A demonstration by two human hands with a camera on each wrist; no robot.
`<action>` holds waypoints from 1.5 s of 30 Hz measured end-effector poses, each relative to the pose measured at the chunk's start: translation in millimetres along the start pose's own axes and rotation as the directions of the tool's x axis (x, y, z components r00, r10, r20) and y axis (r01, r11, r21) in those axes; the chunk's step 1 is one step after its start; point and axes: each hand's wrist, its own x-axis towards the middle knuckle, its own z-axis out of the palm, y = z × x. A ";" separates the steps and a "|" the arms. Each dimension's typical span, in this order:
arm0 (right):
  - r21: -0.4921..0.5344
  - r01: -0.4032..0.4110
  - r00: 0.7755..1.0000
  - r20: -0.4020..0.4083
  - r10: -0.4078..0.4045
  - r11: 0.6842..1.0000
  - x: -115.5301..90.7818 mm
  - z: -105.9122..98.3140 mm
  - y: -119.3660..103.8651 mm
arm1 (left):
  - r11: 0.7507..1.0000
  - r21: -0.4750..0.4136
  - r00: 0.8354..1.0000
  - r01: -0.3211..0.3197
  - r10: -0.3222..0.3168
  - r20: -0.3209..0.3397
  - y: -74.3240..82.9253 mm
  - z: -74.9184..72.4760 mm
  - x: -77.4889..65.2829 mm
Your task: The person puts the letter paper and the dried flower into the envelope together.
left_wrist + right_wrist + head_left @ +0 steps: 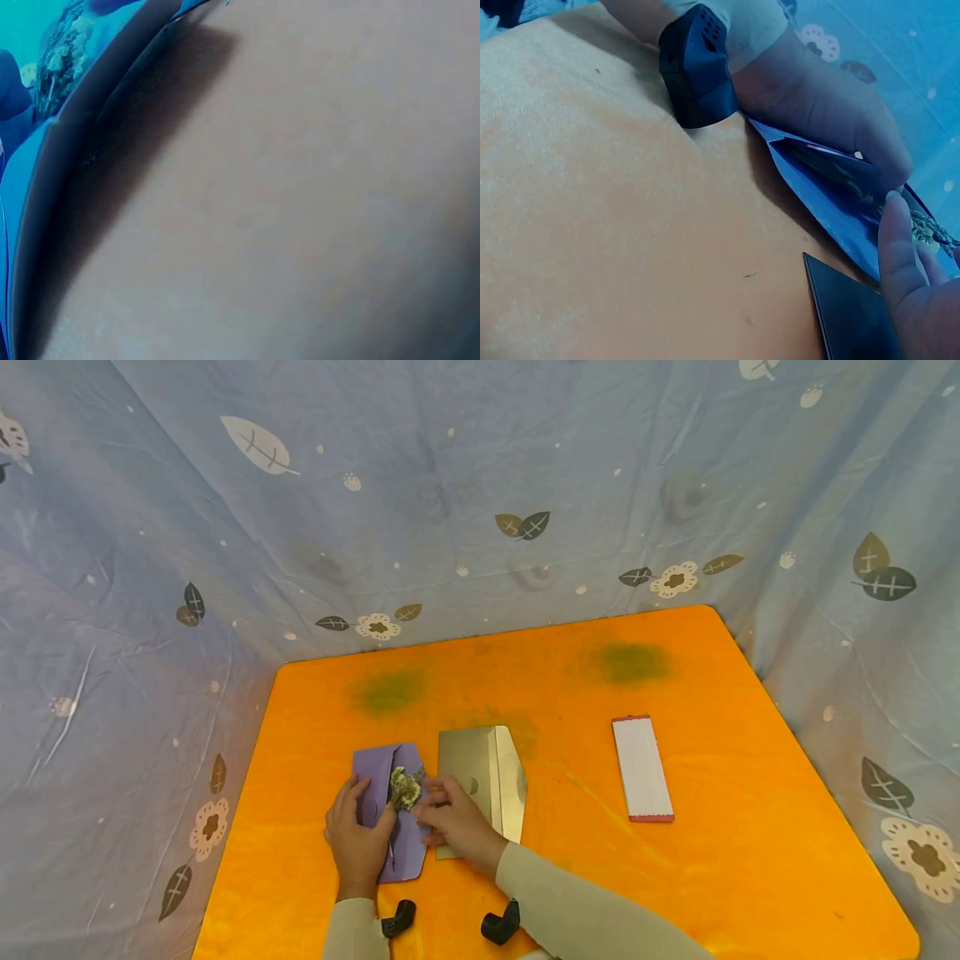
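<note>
A purple envelope point(411, 852) lies with its flap spread to the right, at the front left of the table. My left hand point(358, 843) grips it from the left, thumb at the mouth. A small bunch of dried flowers point(406, 787) with pale yellow heads sits at that mouth, its stems running inside, as the right wrist view shows. The fingers and thumb of my right hand point(457, 822) pinch at the flowers over the flap. In the left wrist view the tabletop fills most of the picture, with the flowers point(64, 60) at the upper left corner.
A gold envelope point(461, 752) lies just right of the purple one, flap spread, partly under my right forearm. Farther right is a white rectangular piece with red ends point(643, 768). The orange-covered table point(555, 902) is enclosed by patterned blue cloth point(450, 485).
</note>
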 end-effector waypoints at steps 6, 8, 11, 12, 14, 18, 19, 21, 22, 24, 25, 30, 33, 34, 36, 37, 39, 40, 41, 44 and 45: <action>-0.010 -0.072 0.994 0.086 0.073 0.997 -0.9 2.9 0.7 | 1.000 0.001 1.000 -0.001 0.001 0.007 -0.6 -0.2 -0.5; -0.003 -0.092 0.991 0.095 0.092 0.996 -1.2 4.5 0.9 | 1.000 0.000 1.000 -0.004 0.004 0.010 -0.9 -0.2 -0.5; 0.006 -0.097 0.992 0.082 0.096 0.995 -1.7 7.0 1.2 | 1.000 -0.001 1.000 -0.006 0.006 0.011 -1.6 -0.1 -0.4; 0.007 -0.090 0.993 0.072 0.090 0.996 -1.7 7.6 1.6 | 1.000 0.000 1.000 -0.007 0.007 0.012 -1.8 -0.1 -0.4; 0.011 -0.071 0.996 0.053 0.071 0.997 -1.4 8.4 2.3 | 1.000 -0.001 1.000 -0.009 0.009 0.011 -2.1 -0.2 -0.3; 0.028 -0.051 0.998 0.047 0.049 0.998 -0.1 8.7 2.8 | 1.000 -0.001 1.000 -0.018 0.018 0.006 -2.4 -0.5 -0.2; 0.037 -0.055 0.997 0.059 0.053 0.998 0.3 8.6 2.8 | 1.000 0.000 1.000 -0.020 0.020 0.004 -2.3 -0.5 -0.2; 0.051 -0.071 0.993 0.095 0.066 0.996 1.2 8.6 2.9 | 1.000 0.002 1.000 -0.022 0.022 0.000 -2.3 -0.6 -0.2; 0.057 -0.082 0.991 0.114 0.075 0.995 1.5 8.7 3.0 | 1.000 0.003 1.000 -0.022 0.022 0.000 -2.3 -0.6 -0.3; 0.069 -0.101 0.984 0.152 0.090 0.992 2.6 8.9 4.5 | 1.000 0.004 1.000 -0.019 0.019 0.000 -1.8 -0.5 -0.4; 0.074 -0.108 0.982 0.165 0.094 0.991 2.9 9.2 5.1 | 1.000 0.003 1.000 -0.018 0.018 0.000 -1.7 -0.4 -0.5; 0.094 -0.101 0.984 0.153 0.086 0.990 4.1 11.4 9.0 | 1.000 0.004 1.000 -0.017 0.017 -0.001 -1.6 0.1 -0.2; 0.109 -0.080 0.990 0.122 0.067 0.991 4.4 12.3 9.5 | 1.000 0.004 1.000 -0.022 0.022 -0.003 -1.4 0.4 0.3; 0.113 -0.074 0.991 0.118 0.060 0.991 4.6 12.5 9.3 | 1.000 0.003 1.000 -0.022 0.022 -0.003 -1.5 0.5 0.3; 0.119 -0.070 0.990 0.127 0.054 0.990 6.1 12.1 9.9 | 1.000 0.004 1.000 -0.021 0.021 -0.004 -1.8 0.6 0.1; 0.124 -0.073 0.989 0.138 0.056 0.990 7.1 12.1 10.3 | 1.000 0.005 1.000 -0.021 0.021 -0.004 -1.8 0.4 0.1; 0.134 -0.082 0.985 0.160 0.061 0.988 9.1 12.3 11.1 | 1.000 0.005 1.000 -0.021 0.021 -0.004 -1.6 0.2 0.1; 0.139 -0.089 0.984 0.168 0.065 0.986 9.9 12.5 11.5 | 1.000 0.005 1.000 -0.022 0.022 -0.003 -1.8 0.1 -0.1; 0.147 -0.095 0.982 0.176 0.069 0.984 10.4 12.8 12.0 | 1.000 0.005 1.000 -0.023 0.023 -0.003 -1.8 -0.1 -0.1; 0.165 -0.107 0.979 0.191 0.074 0.981 10.5 14.5 12.2 | 1.000 0.001 1.000 -0.025 0.025 -0.003 -2.5 -0.4 -0.1; 0.172 -0.111 0.978 0.194 0.077 0.979 10.4 15.1 12.0 | 1.000 0.001 1.000 -0.025 0.025 -0.004 -3.0 -0.6 -0.1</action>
